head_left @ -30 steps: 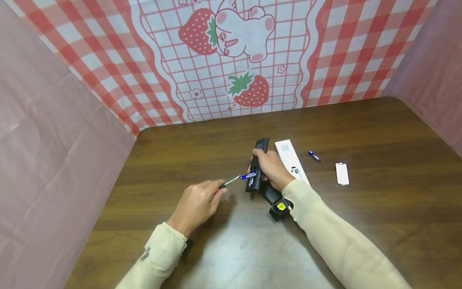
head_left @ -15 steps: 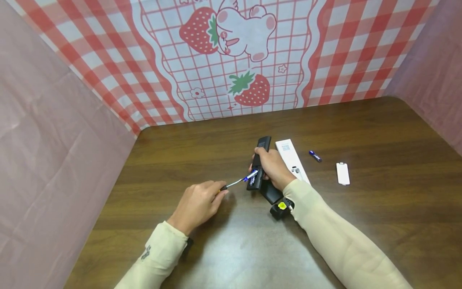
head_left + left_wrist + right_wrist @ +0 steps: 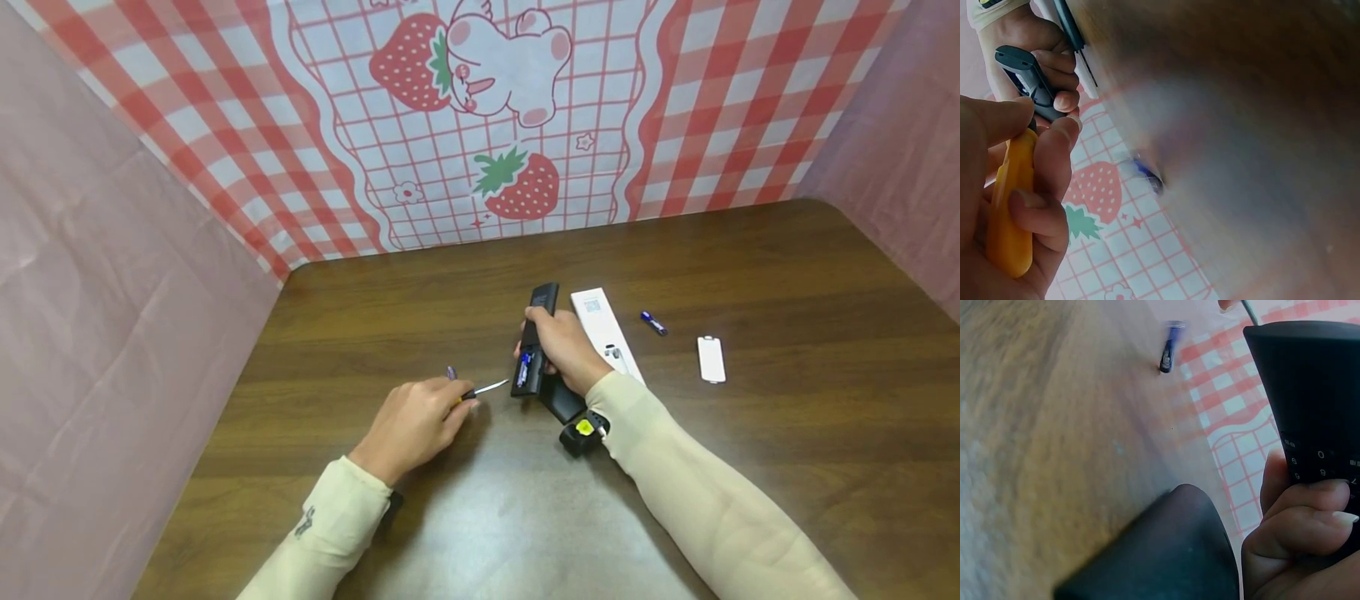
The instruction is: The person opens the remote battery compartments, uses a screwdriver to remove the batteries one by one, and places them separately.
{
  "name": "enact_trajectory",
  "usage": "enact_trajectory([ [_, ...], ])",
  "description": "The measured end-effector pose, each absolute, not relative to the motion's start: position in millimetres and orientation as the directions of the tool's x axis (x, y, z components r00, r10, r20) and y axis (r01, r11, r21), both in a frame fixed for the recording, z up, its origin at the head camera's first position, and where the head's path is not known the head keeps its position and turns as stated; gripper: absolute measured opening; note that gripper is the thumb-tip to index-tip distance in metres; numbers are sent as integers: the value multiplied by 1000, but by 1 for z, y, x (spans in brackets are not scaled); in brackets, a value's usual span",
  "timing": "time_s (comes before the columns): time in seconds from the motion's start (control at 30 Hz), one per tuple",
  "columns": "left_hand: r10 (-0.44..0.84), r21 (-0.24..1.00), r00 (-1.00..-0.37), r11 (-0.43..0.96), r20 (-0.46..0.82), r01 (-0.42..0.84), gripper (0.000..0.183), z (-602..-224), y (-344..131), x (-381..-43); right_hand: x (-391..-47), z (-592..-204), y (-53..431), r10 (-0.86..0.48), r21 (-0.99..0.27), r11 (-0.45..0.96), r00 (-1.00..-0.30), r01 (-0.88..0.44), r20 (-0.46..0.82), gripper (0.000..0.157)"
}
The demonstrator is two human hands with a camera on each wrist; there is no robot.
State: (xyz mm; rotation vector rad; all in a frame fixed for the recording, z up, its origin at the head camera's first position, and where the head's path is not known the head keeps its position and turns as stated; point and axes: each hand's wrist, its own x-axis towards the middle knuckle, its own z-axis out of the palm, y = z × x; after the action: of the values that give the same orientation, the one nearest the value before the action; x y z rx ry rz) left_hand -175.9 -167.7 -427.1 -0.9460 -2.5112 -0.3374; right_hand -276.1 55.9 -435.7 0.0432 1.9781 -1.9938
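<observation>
My right hand (image 3: 566,346) grips a black remote control (image 3: 545,297), its back facing up in the head view. One blue battery (image 3: 524,369) lies in its uncovered compartment. From the right wrist, the remote's number keys show beside my curled fingers (image 3: 1310,519). My left hand (image 3: 408,425) holds a screwdriver (image 3: 1013,206) by its yellow handle, with the metal shaft (image 3: 491,387) pointing at the remote's lower end and the tip just short of it. Beyond the left fingers is a loose blue battery (image 3: 451,372), blurred in the left wrist view.
Beside the right hand lies a white remote control (image 3: 600,321) with its compartment uncovered. Farther right are another blue battery (image 3: 653,323) and a white battery cover (image 3: 711,360). A flat black object (image 3: 562,400) lies under the right wrist. A checked cloth (image 3: 517,233) rises behind the table.
The battery at the screwdriver's tip has come out of the black remote and is now left of it, past my left fingers. The shaft has drawn back slightly from the compartment.
</observation>
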Motion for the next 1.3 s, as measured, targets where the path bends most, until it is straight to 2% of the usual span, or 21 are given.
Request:
enact_trajectory([
  [1.3,554,60,-695,761,459,646,14,-427,-172,-176,-274,-434,54,-232,-970,30,-942,242,-243,47],
])
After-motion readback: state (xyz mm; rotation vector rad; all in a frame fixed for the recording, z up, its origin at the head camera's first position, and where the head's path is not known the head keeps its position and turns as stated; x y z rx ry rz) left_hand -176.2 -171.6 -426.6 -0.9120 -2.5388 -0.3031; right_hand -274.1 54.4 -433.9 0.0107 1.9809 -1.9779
